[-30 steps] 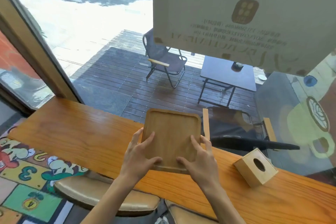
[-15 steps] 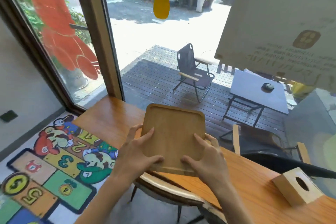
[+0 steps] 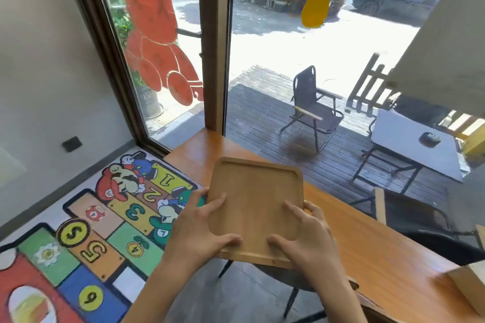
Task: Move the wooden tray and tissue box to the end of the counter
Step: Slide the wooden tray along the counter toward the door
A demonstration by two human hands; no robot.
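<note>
Both hands carry the square, light-brown wooden tray (image 3: pixel 256 207) with raised rim above the near edge of the orange-brown wooden counter (image 3: pixel 367 238). The left hand (image 3: pixel 199 231) and right hand (image 3: pixel 307 238) each clamp a near corner, thumbs inside the recess, fingers wrapped beneath the rim. The tray tilts slightly, its far edge pointing toward the counter's end (image 3: pixel 199 147) at the dark window post, which lies ahead and a little left of the fingers; the left hand is nearer that end. The pale wooden tissue box (image 3: pixel 469 286), partly cut off at the lower right, appears to rest on the counter, well apart from the tray.
</note>
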